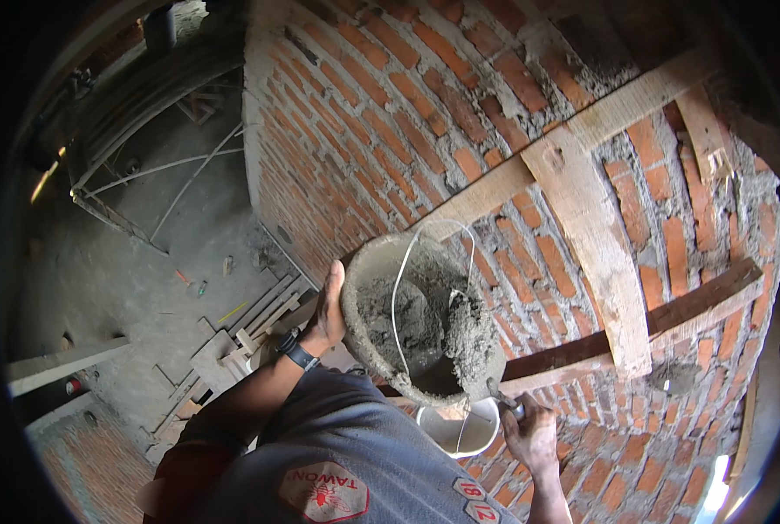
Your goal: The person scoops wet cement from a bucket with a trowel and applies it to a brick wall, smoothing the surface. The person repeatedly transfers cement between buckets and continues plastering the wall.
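Bucket (pixel 381 288) (grey, mortar-caked) tilted, half full of wet mortar (pixel 425 323).

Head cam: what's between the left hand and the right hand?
The mortar bucket: left hand grips its rim, right hand works a trowel in it. A white bucket sits just below. Head view shows it.

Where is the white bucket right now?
In the head view, the white bucket sits low and right of centre, just under the mortar bucket and beside the right hand, against the brick wall.
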Motion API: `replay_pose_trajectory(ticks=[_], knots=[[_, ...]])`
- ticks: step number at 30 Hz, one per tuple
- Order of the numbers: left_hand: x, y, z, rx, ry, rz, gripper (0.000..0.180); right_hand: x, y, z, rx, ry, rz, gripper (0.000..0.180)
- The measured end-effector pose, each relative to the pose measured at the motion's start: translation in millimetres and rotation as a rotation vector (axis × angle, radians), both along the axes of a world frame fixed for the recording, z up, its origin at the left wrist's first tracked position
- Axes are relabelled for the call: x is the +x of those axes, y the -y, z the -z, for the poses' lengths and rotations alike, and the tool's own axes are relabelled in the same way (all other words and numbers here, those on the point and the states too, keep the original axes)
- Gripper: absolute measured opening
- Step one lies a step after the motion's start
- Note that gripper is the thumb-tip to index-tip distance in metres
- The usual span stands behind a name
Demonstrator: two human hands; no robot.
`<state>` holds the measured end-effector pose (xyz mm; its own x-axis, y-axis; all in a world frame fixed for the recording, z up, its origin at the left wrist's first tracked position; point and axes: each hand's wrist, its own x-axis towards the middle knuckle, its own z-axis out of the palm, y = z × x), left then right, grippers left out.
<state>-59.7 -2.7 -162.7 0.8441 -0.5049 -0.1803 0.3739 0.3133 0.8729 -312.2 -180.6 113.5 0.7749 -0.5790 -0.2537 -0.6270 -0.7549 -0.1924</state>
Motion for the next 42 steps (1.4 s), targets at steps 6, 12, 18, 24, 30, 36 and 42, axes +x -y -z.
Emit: replay_pose_trajectory(ticks=[6,12,18,24,30,36,42], knots=[[0.5,6.5,-10.7,-0.357,0.038,0.114,0.070,43.4,-3.4,-78.4,-0.190,0.188,-0.289,0.019],[5.1,17.6,-24.7,-0.281,0.006,0.065,0.065,175.4,-18.9,-141.9,-0.433,0.235,-0.551,0.020],[8.2,19.7,-25.5,-0.246,0.120,-0.083,0.058,306.2,-116.4,-159.2,-0.266,0.522,-0.798,0.014],[12.0,13.5,-37.3,-0.274,0.123,-0.102,0.065,422.6,-188.2,-175.3,0.285,0.263,-1.074,0.027],[9.6,15.1,-24.5,-0.262,0.103,-0.098,0.062,577.6,-138.3,-144.1,0.456,0.138,-0.403,0.053],[13.0,22.3,-16.6,-0.151,0.261,-0.130,0.059,541.8,29.3,-257.7,-0.133,0.357,-0.280,0.045],[19.5,13.7,-23.2,-0.114,0.290,-0.067,0.057,498.8,49.2,-262.9,-0.139,0.522,-0.226,0.037]])
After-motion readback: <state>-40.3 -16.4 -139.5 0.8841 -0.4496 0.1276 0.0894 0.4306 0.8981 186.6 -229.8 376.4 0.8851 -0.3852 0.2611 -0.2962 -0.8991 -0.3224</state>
